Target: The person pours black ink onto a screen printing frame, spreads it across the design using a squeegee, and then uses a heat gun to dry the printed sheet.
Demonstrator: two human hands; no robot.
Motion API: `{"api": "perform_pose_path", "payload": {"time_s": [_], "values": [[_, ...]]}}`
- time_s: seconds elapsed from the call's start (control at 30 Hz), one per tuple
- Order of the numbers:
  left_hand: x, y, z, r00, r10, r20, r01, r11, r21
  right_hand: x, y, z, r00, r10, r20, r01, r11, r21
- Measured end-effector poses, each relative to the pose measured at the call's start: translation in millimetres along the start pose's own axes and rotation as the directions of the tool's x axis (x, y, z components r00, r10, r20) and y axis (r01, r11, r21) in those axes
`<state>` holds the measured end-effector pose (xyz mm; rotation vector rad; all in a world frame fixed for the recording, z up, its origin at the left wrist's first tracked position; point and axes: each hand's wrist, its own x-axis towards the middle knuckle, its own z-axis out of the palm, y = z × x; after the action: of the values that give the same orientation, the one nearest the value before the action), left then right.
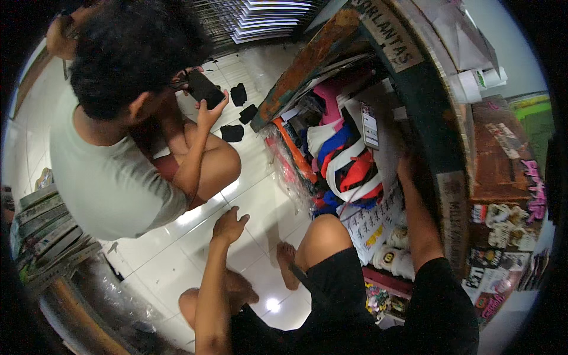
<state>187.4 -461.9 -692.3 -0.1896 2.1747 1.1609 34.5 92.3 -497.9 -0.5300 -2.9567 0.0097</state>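
The person is crouching on the white tiled floor [177, 248], and the dark wooden cabinet [423, 106] on the right is serving as the landmark for everything here. Nearest, the left hand [229, 226] is hovering out to the left of the cabinet, over the tiles; its fingers are loosely spread and curled, and it is gripping nothing. A bare knee [322, 236] is rising between that hand and the cabinet's open front.

The right hand [404, 168] is reaching up into the cabinet's opening, pressed against the inner side of the dark frame. Whether its fingers are closed on anything is impossible to say, since the frame's shadow is hiding them. Just left of it, inside the cabinet, a crammed stack of folded clothes [349, 163] in red, white, blue and pink is bulging outward, and a small white tag [370, 125] is standing up above them. Below the pile, rolled white socks [397, 254] are sitting at the cabinet's lower edge.

The likely trouble is this: the pile is leaning out of the opening, so a tug from the right hand could be pulling several pieces loose at once, spilling them onto the knee and tiles. The crinkled clear plastic [290, 177] hanging at the cabinet's left edge could also be snagging.

Farther left of the cabinet, another person in a pale shirt is crouching with a dark phone [204, 89], and 3 dark scraps [236, 115] are lying on the floor beyond.
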Motion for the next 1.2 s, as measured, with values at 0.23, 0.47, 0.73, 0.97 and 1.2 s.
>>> {"api": "perform_pose_path", "payload": {"time_s": [0.23, 0.47, 0.73, 0.97, 1.2], "values": [[111, -47, 108, 0.993, 0.076, 0.085, -0.090, 0.981, 0.174, 87, 47, -7, 0.962, -0.029, -0.272, 0.043, 0.998, 0.045], [176, -47, 175, 0.994, 0.109, 0.010, -0.105, 0.930, 0.353, 121, 83, -35, 0.915, -0.030, -0.401, 0.071, 0.994, 0.087], [187, 3, 197, 0.990, -0.137, 0.017, 0.124, 0.940, 0.319, 198, 90, -47, 0.919, -0.048, -0.392, 0.075, 0.996, 0.054], [200, -21, 217, 0.990, -0.115, -0.078, 0.135, 0.931, 0.341, 234, 88, -39, 0.937, -0.048, -0.346, 0.063, 0.997, 0.033], [200, -27, 228, 0.991, -0.051, -0.120, 0.098, 0.899, 0.428, 247, 89, -31, 0.947, -0.046, -0.317, 0.062, 0.997, 0.041]]}}
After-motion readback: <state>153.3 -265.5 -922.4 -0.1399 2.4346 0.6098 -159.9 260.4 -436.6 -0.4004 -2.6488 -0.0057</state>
